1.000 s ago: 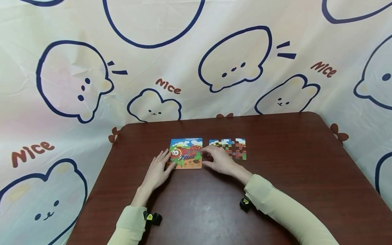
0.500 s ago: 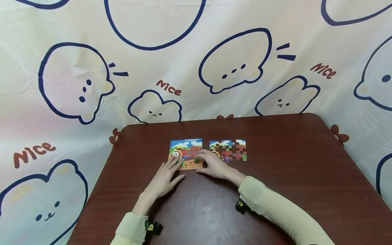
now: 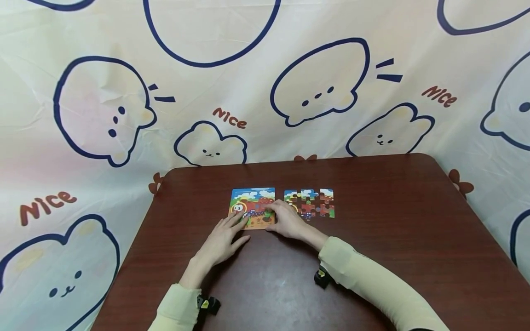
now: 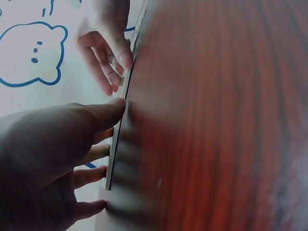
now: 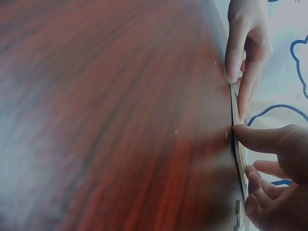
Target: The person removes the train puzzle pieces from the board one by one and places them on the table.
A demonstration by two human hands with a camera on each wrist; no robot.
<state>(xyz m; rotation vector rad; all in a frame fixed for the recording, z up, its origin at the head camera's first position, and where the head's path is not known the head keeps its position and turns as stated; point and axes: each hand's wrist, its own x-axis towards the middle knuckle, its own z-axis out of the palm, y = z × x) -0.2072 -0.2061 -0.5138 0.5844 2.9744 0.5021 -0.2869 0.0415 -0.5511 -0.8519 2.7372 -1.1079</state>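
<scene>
A square jigsaw board [image 3: 251, 194] with a bright cartoon picture lies flat on the table. My left hand [image 3: 222, 240] rests its straight fingers over the lower left of the picture, thumb near the front edge. From the right, my right hand [image 3: 288, 221] bends over the board's lower right part. In the right wrist view, that hand's thumb [image 5: 257, 138] touches the board's edge [image 5: 235, 113] while its curved fingers meet the top. Whether they pinch a piece there cannot be seen. Several jigsaw pieces [image 3: 326, 203] lie right of the board, partly behind the right hand.
The brown wooden table [image 3: 385, 230] has a glossy patch in front of the hands. A cloth backdrop [image 3: 256, 96] with cartoon outlines hangs behind and at the sides. Dark wrist cameras [image 3: 322, 277] sit below the light sleeves.
Both hands have moved inward over the board: the left from its left edge onto the picture, the right from its right edge leftward. More of the pieces at right shows. Board and pieces stay put.
</scene>
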